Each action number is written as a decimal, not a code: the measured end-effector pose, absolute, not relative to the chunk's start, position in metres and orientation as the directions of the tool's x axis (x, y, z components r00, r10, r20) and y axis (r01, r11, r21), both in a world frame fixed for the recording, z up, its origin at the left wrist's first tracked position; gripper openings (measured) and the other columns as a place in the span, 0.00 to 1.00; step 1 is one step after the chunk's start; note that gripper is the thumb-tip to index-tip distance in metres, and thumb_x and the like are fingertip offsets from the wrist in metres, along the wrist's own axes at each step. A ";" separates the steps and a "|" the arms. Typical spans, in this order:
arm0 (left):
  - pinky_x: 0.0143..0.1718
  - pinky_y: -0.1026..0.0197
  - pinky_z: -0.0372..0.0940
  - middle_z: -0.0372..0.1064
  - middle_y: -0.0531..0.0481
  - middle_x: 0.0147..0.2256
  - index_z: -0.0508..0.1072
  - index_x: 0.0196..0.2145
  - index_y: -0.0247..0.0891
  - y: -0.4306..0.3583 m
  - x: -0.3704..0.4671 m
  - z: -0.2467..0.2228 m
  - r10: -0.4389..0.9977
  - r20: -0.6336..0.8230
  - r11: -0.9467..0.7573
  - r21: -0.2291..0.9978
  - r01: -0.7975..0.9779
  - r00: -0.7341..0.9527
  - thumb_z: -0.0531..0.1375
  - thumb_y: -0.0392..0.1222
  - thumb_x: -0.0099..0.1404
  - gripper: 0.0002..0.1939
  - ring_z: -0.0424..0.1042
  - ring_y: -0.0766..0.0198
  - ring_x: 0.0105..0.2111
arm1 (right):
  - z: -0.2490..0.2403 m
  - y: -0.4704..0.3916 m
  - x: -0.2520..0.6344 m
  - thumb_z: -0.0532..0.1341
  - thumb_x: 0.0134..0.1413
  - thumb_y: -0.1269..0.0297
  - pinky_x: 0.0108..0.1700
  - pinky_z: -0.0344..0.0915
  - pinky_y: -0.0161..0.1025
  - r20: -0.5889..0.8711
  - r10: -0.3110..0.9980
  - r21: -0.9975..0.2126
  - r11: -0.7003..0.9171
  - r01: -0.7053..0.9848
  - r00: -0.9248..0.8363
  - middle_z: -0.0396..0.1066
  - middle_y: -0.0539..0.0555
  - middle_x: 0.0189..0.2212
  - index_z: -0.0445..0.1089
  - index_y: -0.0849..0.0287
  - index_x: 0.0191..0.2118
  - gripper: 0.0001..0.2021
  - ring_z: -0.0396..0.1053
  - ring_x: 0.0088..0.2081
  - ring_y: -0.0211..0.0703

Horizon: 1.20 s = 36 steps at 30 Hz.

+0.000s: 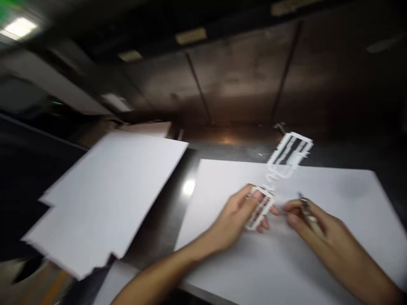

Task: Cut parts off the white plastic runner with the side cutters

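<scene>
Head view, heavily motion-blurred; fine detail is not resolving.

The left hand (246, 214) is gripping the near end of a white cut-out lattice strip (280, 178), fingers curled around it, with the thumb side toward the camera. The strip is a long, narrow piece with slot-like openings. Its long axis is running diagonally, from the left hand at lower left up and away to upper right. The far end (294, 150) is pointing away from the person and slightly rightward, and is projecting beyond the far edge of the white sheet (333, 237) under the hands. The strip appears to be lifting off the sheet toward its far end, though blur is making this uncertain.

The right hand (318, 228) is sitting just right of the strip's near end, fingers closed around a thin dark-tipped tool (305, 209), possibly a craft knife or pen; I cannot tell which. The tool tip is pointing up and left, near the strip but not clearly touching it.

Both hands are working over the white sheet, which is lying on a dark, glossy table (171, 212). A second stack of white sheets (108, 195) is lying to the left, angled, well apart from the hands, with the dark table surface showing between the two.
</scene>
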<state>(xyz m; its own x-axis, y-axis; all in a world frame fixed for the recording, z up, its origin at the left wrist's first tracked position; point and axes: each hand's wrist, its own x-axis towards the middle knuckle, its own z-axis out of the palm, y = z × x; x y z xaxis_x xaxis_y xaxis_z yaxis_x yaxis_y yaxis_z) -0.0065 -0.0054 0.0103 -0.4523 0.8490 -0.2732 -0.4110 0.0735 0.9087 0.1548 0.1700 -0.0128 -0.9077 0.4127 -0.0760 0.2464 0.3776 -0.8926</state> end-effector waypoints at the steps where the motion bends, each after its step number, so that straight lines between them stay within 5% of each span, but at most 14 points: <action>1: 0.35 0.64 0.71 0.79 0.39 0.45 0.74 0.49 0.34 -0.005 -0.009 0.010 0.856 -0.287 0.083 0.898 -0.432 -0.431 0.53 0.64 0.83 0.28 0.75 0.64 0.33 | -0.008 0.171 0.159 0.59 0.81 0.46 0.36 0.69 0.40 -0.152 0.386 -0.883 0.361 0.301 -0.910 0.75 0.53 0.39 0.73 0.55 0.46 0.17 0.74 0.39 0.51; 6: 0.40 0.60 0.71 0.78 0.36 0.52 0.75 0.57 0.35 0.001 -0.011 0.015 0.890 -0.382 0.196 0.812 -0.550 -0.248 0.35 0.72 0.81 0.44 0.76 0.60 0.36 | 0.011 0.182 0.155 0.60 0.80 0.49 0.37 0.59 0.41 -0.314 0.343 -0.832 0.350 0.431 -0.885 0.69 0.47 0.32 0.65 0.54 0.36 0.19 0.64 0.34 0.45; 16: 0.38 0.59 0.72 0.78 0.34 0.49 0.74 0.59 0.33 0.005 -0.012 0.027 0.914 -0.377 0.191 0.725 -0.662 -0.150 0.35 0.81 0.75 0.52 0.74 0.58 0.35 | 0.016 0.197 0.162 0.61 0.80 0.50 0.47 0.62 0.44 -0.273 0.393 -0.804 0.408 0.433 -0.878 0.78 0.48 0.44 0.75 0.50 0.47 0.12 0.73 0.49 0.53; 19: 0.38 0.60 0.72 0.78 0.37 0.48 0.76 0.57 0.34 0.004 -0.013 0.025 0.913 -0.361 0.187 0.784 -0.592 -0.190 0.39 0.78 0.78 0.46 0.74 0.60 0.35 | 0.015 0.200 0.162 0.62 0.79 0.50 0.47 0.61 0.44 -0.299 0.346 -0.791 0.431 0.434 -0.889 0.76 0.48 0.40 0.75 0.51 0.47 0.11 0.72 0.45 0.52; 25: 0.37 0.66 0.70 0.78 0.48 0.42 0.78 0.48 0.36 0.002 -0.018 0.032 0.922 -0.302 0.224 0.926 -0.305 -0.241 0.64 0.53 0.80 0.16 0.73 0.67 0.34 | 0.021 0.202 0.165 0.60 0.81 0.50 0.40 0.59 0.42 -0.412 0.241 -0.757 0.446 0.477 -0.879 0.72 0.48 0.37 0.73 0.52 0.46 0.13 0.67 0.42 0.50; 32: 0.34 0.65 0.72 0.79 0.47 0.46 0.77 0.47 0.36 0.002 -0.021 0.035 0.930 -0.261 0.214 0.956 -0.199 -0.257 0.60 0.51 0.82 0.14 0.74 0.66 0.35 | 0.026 0.202 0.166 0.60 0.81 0.50 0.33 0.54 0.41 -0.440 0.205 -0.718 0.505 0.480 -0.874 0.60 0.46 0.29 0.71 0.53 0.41 0.15 0.57 0.31 0.45; 36: 0.34 0.66 0.73 0.79 0.50 0.44 0.77 0.47 0.37 0.001 -0.019 0.033 0.937 -0.249 0.219 0.965 -0.144 -0.244 0.59 0.49 0.82 0.13 0.75 0.66 0.35 | 0.028 0.198 0.165 0.60 0.80 0.49 0.34 0.60 0.40 -0.447 0.193 -0.724 0.496 0.480 -0.874 0.69 0.49 0.33 0.74 0.54 0.44 0.15 0.66 0.35 0.48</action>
<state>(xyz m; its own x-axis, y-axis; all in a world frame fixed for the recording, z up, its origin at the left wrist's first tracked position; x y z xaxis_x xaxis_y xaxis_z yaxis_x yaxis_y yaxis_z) -0.0190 0.0006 0.0331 -0.2440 0.9373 -0.2490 -0.1436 0.2190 0.9651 0.1653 0.1982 0.0279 -0.8736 0.1933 -0.4466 0.4797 0.4959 -0.7238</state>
